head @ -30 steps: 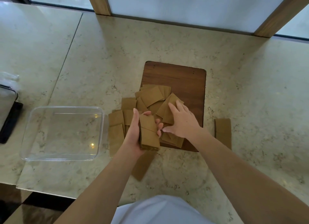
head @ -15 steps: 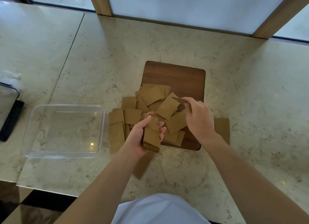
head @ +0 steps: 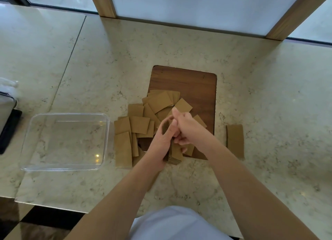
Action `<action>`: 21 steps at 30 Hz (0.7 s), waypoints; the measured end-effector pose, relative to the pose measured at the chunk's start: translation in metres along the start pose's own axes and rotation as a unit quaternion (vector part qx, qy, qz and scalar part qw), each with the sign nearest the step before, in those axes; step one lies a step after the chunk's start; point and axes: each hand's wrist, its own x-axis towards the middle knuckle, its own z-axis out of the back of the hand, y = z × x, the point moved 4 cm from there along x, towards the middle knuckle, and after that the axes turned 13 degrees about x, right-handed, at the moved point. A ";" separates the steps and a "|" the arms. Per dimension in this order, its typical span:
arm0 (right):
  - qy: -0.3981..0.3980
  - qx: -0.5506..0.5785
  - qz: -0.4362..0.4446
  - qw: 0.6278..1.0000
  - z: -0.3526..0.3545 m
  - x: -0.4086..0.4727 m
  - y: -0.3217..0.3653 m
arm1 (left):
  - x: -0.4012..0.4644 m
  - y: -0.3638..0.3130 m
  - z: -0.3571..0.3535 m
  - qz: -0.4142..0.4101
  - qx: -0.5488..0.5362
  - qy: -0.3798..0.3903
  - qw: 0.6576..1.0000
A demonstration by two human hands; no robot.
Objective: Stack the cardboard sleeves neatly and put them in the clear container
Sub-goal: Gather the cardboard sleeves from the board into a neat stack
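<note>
**Currently: Both Hands on the Sleeve Stack, Container Empty**

Nearest the camera, a white garment (head: 176,223) fills the bottom edge, and two bare forearms reach forward over the beige marble desk (head: 269,99).

The left hand (head: 159,146) grasps a stack of flat brown cardboard sleeves (head: 175,154). Its grip is clenched around the stack's left side, and the stack is held at a tilt above the near edge of the board. The layered sleeve edges show at the near end of the stack.

The right hand (head: 186,130) meets the left hand over the top of the same stack. Its fingers are curled down against the stack's upper end, and its thumb points away from the camera. Whether it pinches one separate sleeve cannot be told; the fingertips are hidden.

Beyond and to the left of the hands, loose brown cardboard sleeves (head: 138,125) lie scattered and overlapping. Part of this pile rests on the dark brown wooden board with rounded corners (head: 188,82); the remainder spills onto the desk on the board's left.

One single brown cardboard sleeve (head: 235,141) lies flat on the desk just right of the board, apart from the pile.

The clear rectangular plastic container (head: 27,137) sits on the desk left of the pile, just beside the outermost sleeves. No sleeve lies inside it.

At the far left edge, a black flat object (head: 9,130) is partly cut off.
</note>
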 end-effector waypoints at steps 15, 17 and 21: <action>-0.126 -0.532 0.250 0.799 0.013 0.061 0.005 | 0.003 0.001 0.041 0.090 -0.222 -0.034 0.970; -0.140 -0.492 0.332 0.792 0.016 0.046 0.018 | 0.003 0.002 0.042 0.106 -0.220 -0.051 0.968; -0.194 -0.382 0.387 0.816 0.037 0.010 0.040 | -0.001 0.003 0.042 0.126 -0.216 -0.074 0.965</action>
